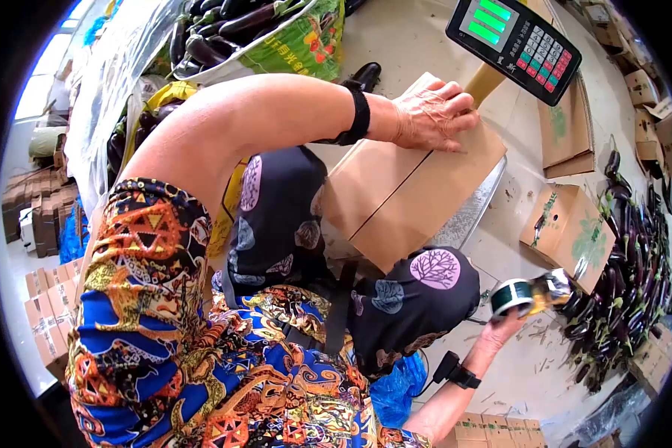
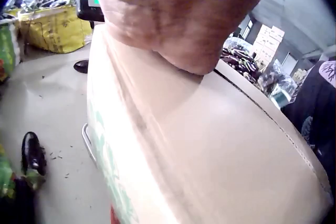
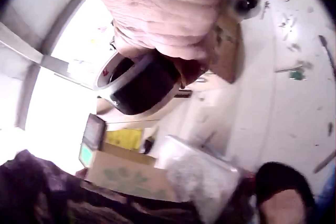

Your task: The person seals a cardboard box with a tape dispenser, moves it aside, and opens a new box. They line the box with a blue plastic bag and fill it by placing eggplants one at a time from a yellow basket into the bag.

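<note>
A cardboard box (image 1: 403, 190) with its top flaps folded together stands on the metal platform of a scale (image 1: 476, 213), between the person's knees. The left hand (image 1: 434, 116) rests on the far end of the box top, its fingers spread over the flaps and the seam. The left wrist view shows the palm against the cardboard (image 2: 210, 129). Off to the right, away from the box, the right hand (image 1: 502, 331) grips a tape dispenser (image 1: 551, 290) carrying a roll of dark green tape (image 1: 512, 296). That roll (image 3: 142, 87) appears just below the fingers in the right wrist view.
The scale's lit display (image 1: 515, 45) rises on a post beyond the box. A taped box (image 1: 571, 231) stands at right, beside a pile of eggplants (image 1: 635, 261). More eggplants fill a green bag (image 1: 299, 45) at the back. Stacked cartons (image 1: 48, 313) stand at left.
</note>
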Tool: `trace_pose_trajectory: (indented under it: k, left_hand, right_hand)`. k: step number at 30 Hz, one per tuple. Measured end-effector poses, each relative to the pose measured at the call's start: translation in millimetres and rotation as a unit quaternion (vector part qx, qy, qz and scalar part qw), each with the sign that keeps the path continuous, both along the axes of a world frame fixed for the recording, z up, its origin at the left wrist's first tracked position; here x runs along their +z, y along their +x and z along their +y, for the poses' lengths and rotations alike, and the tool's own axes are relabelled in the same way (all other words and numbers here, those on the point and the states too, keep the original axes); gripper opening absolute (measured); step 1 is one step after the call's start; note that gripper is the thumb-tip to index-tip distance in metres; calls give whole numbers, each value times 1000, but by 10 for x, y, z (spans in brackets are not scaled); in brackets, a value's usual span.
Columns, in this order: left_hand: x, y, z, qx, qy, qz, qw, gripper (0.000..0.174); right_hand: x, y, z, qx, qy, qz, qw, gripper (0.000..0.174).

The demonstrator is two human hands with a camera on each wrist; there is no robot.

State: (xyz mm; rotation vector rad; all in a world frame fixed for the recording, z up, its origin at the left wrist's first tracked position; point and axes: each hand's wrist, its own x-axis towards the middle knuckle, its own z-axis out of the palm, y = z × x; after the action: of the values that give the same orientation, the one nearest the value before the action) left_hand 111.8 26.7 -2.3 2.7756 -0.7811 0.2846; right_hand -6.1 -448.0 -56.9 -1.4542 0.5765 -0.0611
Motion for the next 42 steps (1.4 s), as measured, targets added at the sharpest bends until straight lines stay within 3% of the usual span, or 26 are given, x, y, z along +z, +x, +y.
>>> trace_pose_trajectory:
  k: [2,4,5,6,7,10,11,12,13,14,15,16,19,22,23,24,26,28,30,32,33,34,36,37,38,42]
  left_hand:
    - [-8,-13,-31,-7,-18,-31,999,65]
    - [13,-71,-83,-5,-31,-37,999,65]
    - [34,-74,-102,-7,-32,-55,998,66]
    - [84,-96,-125,-2,-23,-75,997,66]
    - [133,-110,-147,-3,-26,-81,996,65]
    - [163,-61,-205,-9,-65,-104,992,64]
    - [159,-97,-225,-10,-81,-110,991,64]
    - [150,-138,-235,-5,-81,-106,991,63]
    - [166,-130,-259,-2,-81,-107,991,63]
    - [183,-107,-257,0,-79,-111,991,63]
    - [124,-82,-274,1,-89,-111,990,61]
    - [138,-74,-280,2,-87,-114,990,60]
    - [227,-137,-308,11,-86,-107,990,58]
    - [271,-147,-313,19,-82,-97,992,58]
    - [272,-140,-312,15,-81,-100,992,54]
    - [250,-118,-315,11,-80,-105,991,51]
    - [234,-101,-333,8,-88,-108,990,46]
    - [195,-87,-317,11,-101,-107,989,42]
    - [203,-47,-230,-23,-148,-32,988,52]
    - [248,-18,-206,-40,-236,-47,970,48]
    - [297,-34,-156,-5,-282,-82,956,37]
    - [334,-67,-102,27,-405,44,913,36]
    - [498,-209,108,92,-603,285,739,39]
    - [717,-333,237,118,-627,349,686,50]
    - [860,-458,321,119,-613,366,690,61]
    - [1279,-895,591,93,-581,464,662,60]
  right_hand:
    - [370,249,170,-51,56,-40,996,47]
    - [801,353,484,11,128,-112,985,52]
    - [922,482,550,126,255,-147,947,51]
    - [1033,585,621,240,371,-178,879,50]
    - [1206,579,841,175,307,-157,922,53]
    - [1451,790,1177,356,445,-201,796,59]
    - [1553,744,1310,347,453,-209,794,63]
    - [1709,606,1460,249,323,-186,894,64]
    - [1881,490,1611,141,179,-163,960,65]
    - [1988,433,1692,26,31,-140,989,67]
    - [1932,450,1462,80,111,-99,986,66]
    - [1747,530,1074,249,268,-71,928,67]
    - [1983,465,1579,194,111,-46,974,64]
    - [1887,479,1755,275,35,-134,952,53]
    - [1912,439,1841,277,-41,-121,952,56]
    - [1951,398,1970,293,-31,-150,944,61]
    - [1914,425,2065,438,-116,-212,866,65]
    - [1804,577,2290,511,-258,-222,789,66]
    - [1649,630,2473,549,-346,-230,725,67]
    - [1692,590,2471,546,-340,-270,716,70]
    - [1660,568,2478,547,-353,-285,703,70]
    - [1640,537,2500,545,-367,-298,693,70]
    - [1684,498,2509,532,-377,-282,703,67]
    - [1679,481,2495,526,-371,-263,719,67]
    - [1668,499,2448,516,-361,-248,736,66]
    - [1741,504,2545,522,-365,-256,727,66]
